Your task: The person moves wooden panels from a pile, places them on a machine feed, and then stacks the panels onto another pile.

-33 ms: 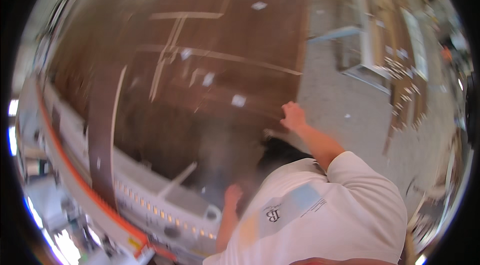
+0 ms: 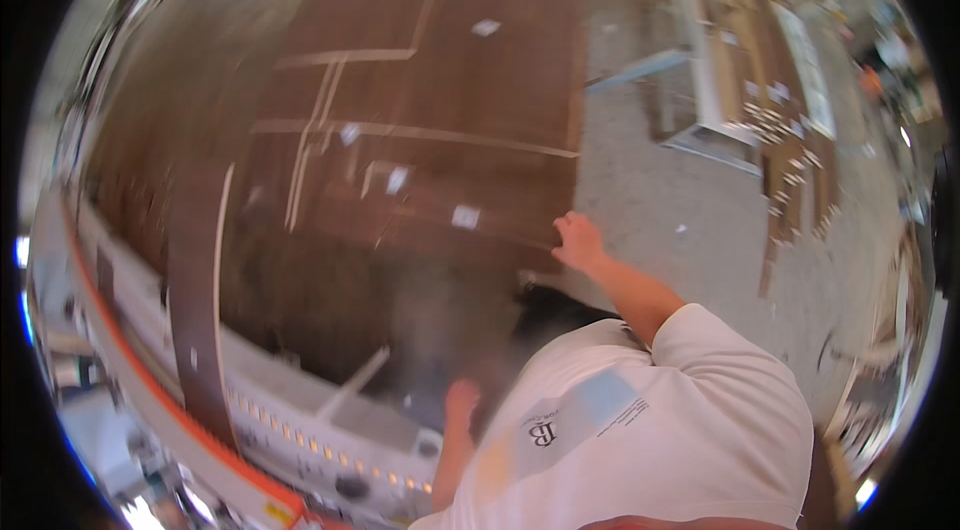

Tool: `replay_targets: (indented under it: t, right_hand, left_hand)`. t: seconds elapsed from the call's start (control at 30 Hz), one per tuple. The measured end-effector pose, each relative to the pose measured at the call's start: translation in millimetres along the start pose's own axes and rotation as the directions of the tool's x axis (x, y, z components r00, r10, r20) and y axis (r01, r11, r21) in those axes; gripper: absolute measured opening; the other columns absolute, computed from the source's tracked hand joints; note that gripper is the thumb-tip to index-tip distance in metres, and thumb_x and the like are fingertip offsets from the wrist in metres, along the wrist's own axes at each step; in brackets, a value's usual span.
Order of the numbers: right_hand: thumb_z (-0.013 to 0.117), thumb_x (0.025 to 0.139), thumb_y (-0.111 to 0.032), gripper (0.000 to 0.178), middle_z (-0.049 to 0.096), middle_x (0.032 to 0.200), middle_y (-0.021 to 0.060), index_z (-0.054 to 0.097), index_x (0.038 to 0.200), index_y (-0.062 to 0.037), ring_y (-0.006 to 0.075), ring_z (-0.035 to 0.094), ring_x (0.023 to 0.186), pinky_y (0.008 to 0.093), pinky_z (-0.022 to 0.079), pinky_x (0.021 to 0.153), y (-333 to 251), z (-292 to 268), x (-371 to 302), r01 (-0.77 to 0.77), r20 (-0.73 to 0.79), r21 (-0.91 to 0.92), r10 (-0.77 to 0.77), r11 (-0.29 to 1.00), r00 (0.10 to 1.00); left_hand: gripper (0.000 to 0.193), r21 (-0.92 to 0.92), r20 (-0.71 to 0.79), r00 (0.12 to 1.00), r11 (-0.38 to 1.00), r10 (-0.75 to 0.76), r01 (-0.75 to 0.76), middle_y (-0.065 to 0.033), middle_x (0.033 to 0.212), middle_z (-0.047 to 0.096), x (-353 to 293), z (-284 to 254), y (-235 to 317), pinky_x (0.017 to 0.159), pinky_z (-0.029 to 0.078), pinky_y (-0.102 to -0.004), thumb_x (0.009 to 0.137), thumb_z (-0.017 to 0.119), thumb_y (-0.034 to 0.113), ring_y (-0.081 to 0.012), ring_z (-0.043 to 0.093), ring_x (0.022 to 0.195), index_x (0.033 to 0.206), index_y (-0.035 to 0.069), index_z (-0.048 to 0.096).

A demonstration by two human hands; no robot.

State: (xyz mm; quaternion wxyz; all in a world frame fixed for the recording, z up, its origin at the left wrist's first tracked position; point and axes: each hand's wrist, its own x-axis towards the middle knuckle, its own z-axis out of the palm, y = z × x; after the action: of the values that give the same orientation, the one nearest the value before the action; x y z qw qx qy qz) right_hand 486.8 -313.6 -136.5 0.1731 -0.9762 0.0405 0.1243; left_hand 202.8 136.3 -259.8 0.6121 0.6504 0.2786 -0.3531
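Observation:
My right hand (image 2: 578,240) is held out beside the near right corner of a stack of dark brown panels (image 2: 510,80). Its fingers are apart and slightly bent, with nothing visible in them; whether they touch the panel edge I cannot tell. My left hand (image 2: 462,398) hangs low, close to a long white machine (image 2: 300,375). Blur and the angle hide its fingers. The panels have pale edges, and small white labels (image 2: 465,217) lie on them.
An orange rail (image 2: 150,360) runs along the machine, with a narrow brown board (image 2: 195,300) across it. At the right, a metal frame (image 2: 715,135) stands beside a pile of brown strips (image 2: 780,130) on the grey floor (image 2: 640,200). Scraps lie at the far right.
The panels and strips have shifted a little left in the picture as the view turned. My right hand is slightly lower and further left; my left hand has barely moved.

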Motion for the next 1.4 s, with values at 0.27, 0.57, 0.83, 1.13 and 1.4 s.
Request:
replay_targets:
  t: [0.27,0.57,0.83,1.13,1.4]
  right_hand:
    - [0.083,0.071,-0.033,0.062,0.06,0.12,0.0131,0.061,0.124,-0.0099,0.0341,0.056,0.115,0.0454,0.05,0.094,144,-62,-118,-0.217,-0.311,0.276,0.3,0.936,0.902]
    - [0.082,0.072,-0.041,0.061,0.061,0.12,0.0112,0.063,0.122,-0.0115,0.0329,0.057,0.115,0.0457,0.05,0.095,285,-157,-112,-0.609,-0.384,0.461,0.764,0.645,0.519]
    - [0.079,0.073,-0.051,0.067,0.061,0.123,0.0133,0.063,0.123,-0.0106,0.0337,0.057,0.118,0.0472,0.049,0.098,526,-253,-10,-0.728,-0.419,0.401,0.818,0.556,0.394]
    - [0.073,0.075,-0.046,0.066,0.058,0.13,0.0143,0.06,0.128,-0.0075,0.0324,0.055,0.125,0.0459,0.05,0.101,681,-350,89,-0.873,-0.328,0.307,0.903,0.378,0.276]
    - [0.072,0.081,-0.042,0.058,0.058,0.133,0.0103,0.06,0.129,-0.0123,0.0298,0.053,0.128,0.0458,0.053,0.097,747,-353,129,-0.891,-0.367,0.262,0.892,0.372,0.265]
  left_hand:
    - [0.032,0.133,0.312,0.949,0.991,-0.048,0.006,-0.0159,0.106,0.061,94,11,105,0.06,0.049,-0.0414,0.096,0.043,0.033,-0.0294,0.06,0.093,0.117,0.011,0.054]
    - [0.017,0.444,0.195,0.965,0.862,0.173,-0.244,0.0028,0.07,0.057,81,141,223,0.055,0.046,-0.029,0.099,0.052,0.022,-0.0128,0.054,0.06,0.088,0.014,0.062]
    - [0.016,0.658,0.179,0.963,0.703,0.202,-0.269,-0.0091,0.099,0.066,87,273,202,0.077,0.052,-0.0386,0.095,0.058,0.023,-0.0239,0.064,0.093,0.098,0.01,0.066]
    - [0.024,0.821,0.304,0.941,0.461,0.148,-0.337,-0.0166,0.124,0.065,67,433,315,0.096,0.051,-0.0444,0.092,0.062,0.024,-0.0312,0.061,0.118,0.109,0.008,0.068]
    - [0.025,0.71,0.278,0.96,0.665,0.039,-0.232,-0.0146,0.132,0.062,82,403,258,0.105,0.047,-0.043,0.092,0.062,0.026,-0.0308,0.059,0.123,0.112,0.013,0.07]
